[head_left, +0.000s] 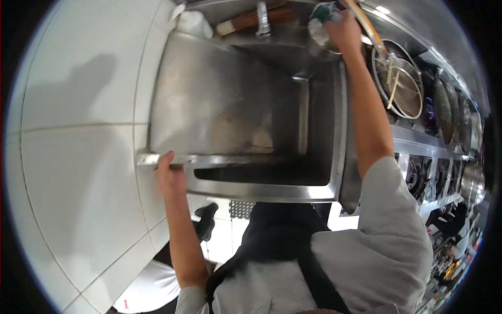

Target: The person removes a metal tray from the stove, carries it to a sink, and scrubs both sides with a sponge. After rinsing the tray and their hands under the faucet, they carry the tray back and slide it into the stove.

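A wide stainless steel panel (209,94) lies tilted over the sink (337,131), covering much of its left side. My left hand (170,178) is closed on the panel's near rim at the left, thumb on top and the other fingers mostly hidden below. At the far right corner of the sink, my right hand (346,34) reaches to a metal pot (321,39). Its fingers curl against a green and white pad (325,11), blurred and partly cut off by the top edge.
Behind the sink are a faucet (263,21), a bundled brown brush (251,21) and a white container (194,24). To the right, a wire strainer (407,89) rests in a pan beside the stove. White tiled wall (78,172) borders the left. Another person's white garment (149,288) shows lower left.
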Motion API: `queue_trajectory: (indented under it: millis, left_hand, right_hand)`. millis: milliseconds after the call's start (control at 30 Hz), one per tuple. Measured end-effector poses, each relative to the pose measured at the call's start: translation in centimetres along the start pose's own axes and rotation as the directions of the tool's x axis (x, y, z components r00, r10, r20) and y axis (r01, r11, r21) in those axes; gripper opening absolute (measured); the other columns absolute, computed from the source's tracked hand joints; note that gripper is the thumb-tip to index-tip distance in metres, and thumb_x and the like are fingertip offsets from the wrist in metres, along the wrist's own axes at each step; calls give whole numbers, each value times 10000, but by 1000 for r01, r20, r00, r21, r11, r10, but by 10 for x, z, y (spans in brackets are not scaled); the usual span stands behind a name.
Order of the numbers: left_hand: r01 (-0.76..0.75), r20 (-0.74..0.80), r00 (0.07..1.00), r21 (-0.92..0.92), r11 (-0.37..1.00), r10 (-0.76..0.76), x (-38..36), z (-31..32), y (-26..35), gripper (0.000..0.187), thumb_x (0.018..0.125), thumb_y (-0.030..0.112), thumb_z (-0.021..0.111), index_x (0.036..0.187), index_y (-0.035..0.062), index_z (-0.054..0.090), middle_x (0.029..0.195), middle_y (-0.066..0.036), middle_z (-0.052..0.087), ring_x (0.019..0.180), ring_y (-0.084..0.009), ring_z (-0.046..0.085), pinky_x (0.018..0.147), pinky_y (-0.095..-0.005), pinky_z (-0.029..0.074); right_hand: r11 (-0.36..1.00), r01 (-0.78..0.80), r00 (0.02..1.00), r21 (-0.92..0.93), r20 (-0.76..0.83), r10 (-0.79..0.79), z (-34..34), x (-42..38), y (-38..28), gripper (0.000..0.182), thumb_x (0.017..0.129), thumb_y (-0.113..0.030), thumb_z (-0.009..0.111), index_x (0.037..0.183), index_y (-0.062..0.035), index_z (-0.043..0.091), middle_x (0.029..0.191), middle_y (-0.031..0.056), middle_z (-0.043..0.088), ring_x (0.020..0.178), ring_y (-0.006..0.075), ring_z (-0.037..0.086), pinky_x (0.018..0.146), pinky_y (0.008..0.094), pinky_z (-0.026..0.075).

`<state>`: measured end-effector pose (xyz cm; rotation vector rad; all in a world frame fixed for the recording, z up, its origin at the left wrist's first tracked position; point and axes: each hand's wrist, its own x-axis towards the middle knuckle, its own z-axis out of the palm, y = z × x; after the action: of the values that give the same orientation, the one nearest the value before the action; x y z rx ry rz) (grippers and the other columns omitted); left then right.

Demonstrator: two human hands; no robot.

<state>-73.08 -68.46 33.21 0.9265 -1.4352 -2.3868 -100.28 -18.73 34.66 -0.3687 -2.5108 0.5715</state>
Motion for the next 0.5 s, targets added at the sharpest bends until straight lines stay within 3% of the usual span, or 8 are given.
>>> queue_trajectory:
  millis: [67,167,200,233,300,333,400,500]
  left_hand:
    - [-11,21,1000,-17,1000,11,5,-9,-3,83,763,43,694,818,41,632,837,-18,599,832,-151,576,807,-332,465]
    - [-31,13,999,-19,999,31,3,-6,-3,105,751,26,702,827,36,630,840,-18,601,842,-153,578,805,-330,467]
    - [-36,3,999,-17,999,36,2,-2,-3,113,747,20,704,831,35,629,840,-19,601,844,-155,579,804,-330,469]
    - [-34,10,999,-30,999,34,0,1,-2,112,749,20,702,831,35,627,839,-18,598,844,-156,578,802,-331,472]
    - [-19,25,999,-28,999,19,-1,1,0,111,752,19,699,832,35,623,836,-18,592,844,-159,576,800,-333,477]
    - [-12,19,1000,-23,1000,12,-2,4,2,109,755,19,697,832,35,621,834,-19,592,841,-160,577,799,-333,479]
    - [15,-11,1000,-17,1000,-15,-5,9,3,105,760,21,693,832,35,618,831,-23,592,836,-163,577,796,-333,483]
    - [36,27,999,5,999,-36,-7,13,8,98,766,13,687,827,38,615,844,-25,596,839,-161,579,799,-334,482]
  right_hand:
    - [997,14,1000,71,21,-15,-35,-38,-51,472,738,-221,698,1170,-65,591,993,237,685,933,401,665,824,467,533]
    - [979,-18,982,201,187,-20,-13,-112,-103,473,737,-204,700,1185,-90,594,1001,227,687,948,397,662,822,466,533]
    - [960,-135,942,244,333,48,1,-138,-122,450,737,-183,698,1171,-100,609,1021,206,688,969,392,658,833,462,531]
    - [922,-187,935,338,348,62,27,-166,-138,429,741,-180,694,1157,-108,619,1034,194,686,992,389,652,852,459,528]
    - [763,-391,793,515,609,-5,76,-243,-210,435,742,-217,713,1164,-142,634,1148,221,635,1102,382,603,926,462,495]
    - [799,-119,892,590,417,-175,66,-270,-239,418,735,-280,738,1126,-152,661,1170,189,598,1148,404,539,971,468,467]
    - [639,49,864,768,288,-413,50,-289,-267,422,778,-433,741,1027,-98,686,1099,176,556,1066,382,516,920,469,449]
    - [757,208,948,619,63,-311,105,-272,-273,420,807,-471,696,982,-90,683,1056,187,571,1044,398,517,898,481,429]
